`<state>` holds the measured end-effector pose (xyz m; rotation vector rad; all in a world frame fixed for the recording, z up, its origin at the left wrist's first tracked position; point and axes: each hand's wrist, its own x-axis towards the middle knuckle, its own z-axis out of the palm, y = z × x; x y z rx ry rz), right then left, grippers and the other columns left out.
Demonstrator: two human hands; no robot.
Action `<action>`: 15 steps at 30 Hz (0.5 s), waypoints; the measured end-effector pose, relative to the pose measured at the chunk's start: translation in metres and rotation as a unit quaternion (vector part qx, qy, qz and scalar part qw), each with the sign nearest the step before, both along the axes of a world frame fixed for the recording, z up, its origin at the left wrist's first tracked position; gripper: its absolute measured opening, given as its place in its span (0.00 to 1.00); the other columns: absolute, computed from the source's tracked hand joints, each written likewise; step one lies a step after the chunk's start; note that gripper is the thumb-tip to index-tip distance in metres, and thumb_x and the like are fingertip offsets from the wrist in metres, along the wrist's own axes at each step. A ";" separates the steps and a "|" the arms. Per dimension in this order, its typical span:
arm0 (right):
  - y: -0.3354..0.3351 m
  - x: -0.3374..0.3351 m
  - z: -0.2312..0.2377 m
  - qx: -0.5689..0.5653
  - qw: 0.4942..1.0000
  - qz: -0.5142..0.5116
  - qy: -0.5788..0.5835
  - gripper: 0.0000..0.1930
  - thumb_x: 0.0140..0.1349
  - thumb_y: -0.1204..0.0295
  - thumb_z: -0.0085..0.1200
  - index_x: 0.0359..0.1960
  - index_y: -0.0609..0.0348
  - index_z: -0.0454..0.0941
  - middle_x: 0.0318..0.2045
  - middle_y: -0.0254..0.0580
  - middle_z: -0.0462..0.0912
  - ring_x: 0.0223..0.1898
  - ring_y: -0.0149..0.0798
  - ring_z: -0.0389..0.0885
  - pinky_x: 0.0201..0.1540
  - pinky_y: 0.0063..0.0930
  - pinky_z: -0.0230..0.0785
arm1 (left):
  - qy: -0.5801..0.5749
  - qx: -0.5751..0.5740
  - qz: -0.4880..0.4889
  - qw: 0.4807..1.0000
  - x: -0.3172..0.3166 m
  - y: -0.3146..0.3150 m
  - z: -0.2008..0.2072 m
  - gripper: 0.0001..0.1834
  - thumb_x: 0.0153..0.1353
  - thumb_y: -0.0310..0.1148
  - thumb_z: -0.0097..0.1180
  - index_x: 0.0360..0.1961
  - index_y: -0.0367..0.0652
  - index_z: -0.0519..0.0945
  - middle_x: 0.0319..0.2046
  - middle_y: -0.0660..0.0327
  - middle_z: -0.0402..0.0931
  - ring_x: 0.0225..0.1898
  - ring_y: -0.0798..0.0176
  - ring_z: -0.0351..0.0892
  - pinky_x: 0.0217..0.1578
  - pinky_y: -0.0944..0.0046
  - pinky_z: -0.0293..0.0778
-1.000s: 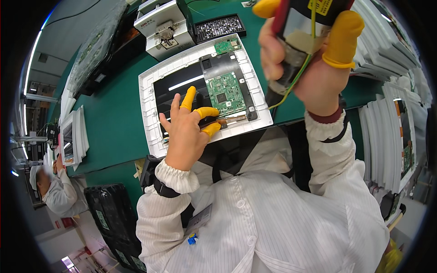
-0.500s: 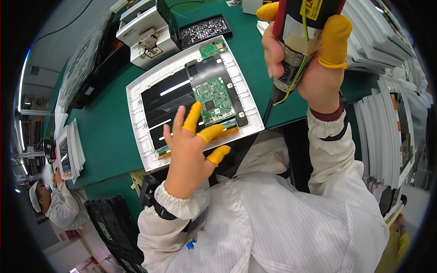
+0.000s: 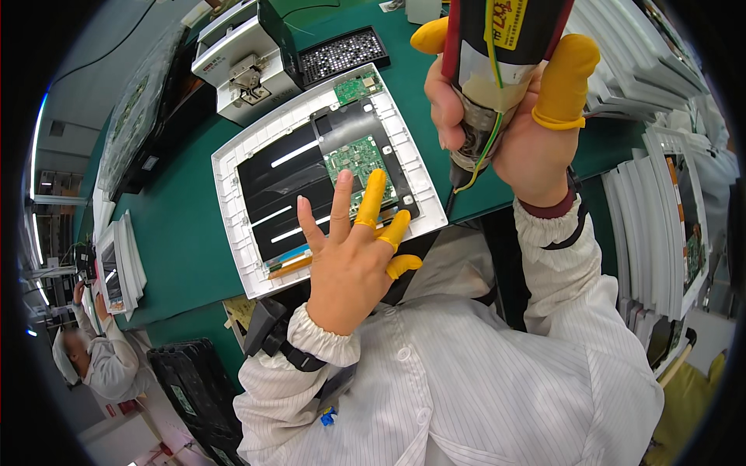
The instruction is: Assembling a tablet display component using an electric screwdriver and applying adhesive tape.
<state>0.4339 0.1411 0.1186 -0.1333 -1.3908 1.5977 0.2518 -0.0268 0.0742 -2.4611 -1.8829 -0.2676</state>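
A white display housing (image 3: 414, 175) lies on the green mat with its inner side up. Inside are black plates, a green circuit board (image 3: 351, 158) and a smaller green board (image 3: 358, 90) at its far corner. My left hand (image 3: 346, 268), with yellow finger cots on some fingers, reaches over the near edge. Its fingers are spread and hold nothing, with the tips at or just above the larger board; contact cannot be made out. To the right of the housing, my right hand (image 3: 528, 151) is wrapped round a red and black electric screwdriver (image 3: 505, 58), raised above the mat and pointing down.
Behind the housing stand a white screw feeder (image 3: 247, 74) and a black tray (image 3: 343, 57) of small parts. Stacked white housings (image 3: 649, 225) line the right side. Several white panels (image 3: 120, 260) stand at left, near another person (image 3: 105, 361). A black case (image 3: 190, 388) sits lower left.
My left hand has moved right, its fingers now over the larger board's near part. My right hand and the screwdriver have shifted slightly left. The housing appears a little further left.
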 end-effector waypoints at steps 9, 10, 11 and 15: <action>-0.021 -0.019 0.014 0.030 0.991 -0.068 -0.114 0.52 0.66 0.25 0.24 0.58 0.69 0.72 0.32 0.42 0.80 0.25 0.28 0.78 0.29 0.23 0.73 | -0.029 0.009 -0.012 0.999 -0.006 -0.001 -0.006 0.20 0.48 0.45 0.73 0.44 0.59 0.91 0.41 0.55 0.76 0.77 0.42 0.47 0.68 0.21 0.28; -0.023 -0.022 0.014 0.021 0.990 -0.076 -0.117 0.52 0.67 0.26 0.24 0.58 0.69 0.72 0.32 0.42 0.80 0.26 0.28 0.78 0.30 0.22 0.72 | -0.035 0.009 -0.018 0.999 -0.007 -0.001 -0.006 0.19 0.47 0.44 0.73 0.43 0.58 0.91 0.39 0.55 0.76 0.77 0.41 0.47 0.67 0.20 0.29; -0.024 -0.024 0.015 0.012 0.989 -0.083 -0.121 0.51 0.67 0.26 0.24 0.58 0.70 0.72 0.32 0.42 0.80 0.26 0.28 0.78 0.30 0.22 0.72 | -0.037 0.011 -0.014 0.999 -0.008 -0.001 -0.006 0.19 0.47 0.44 0.73 0.43 0.58 0.91 0.39 0.55 0.76 0.77 0.41 0.47 0.67 0.20 0.29; -0.019 -0.022 0.015 0.020 0.992 -0.078 -0.098 0.52 0.67 0.26 0.24 0.60 0.71 0.71 0.31 0.40 0.79 0.25 0.28 0.77 0.30 0.22 0.72 | -0.044 0.026 -0.020 0.998 -0.009 -0.003 -0.008 0.16 0.47 0.42 0.73 0.39 0.55 0.91 0.38 0.56 0.76 0.77 0.41 0.48 0.66 0.18 0.31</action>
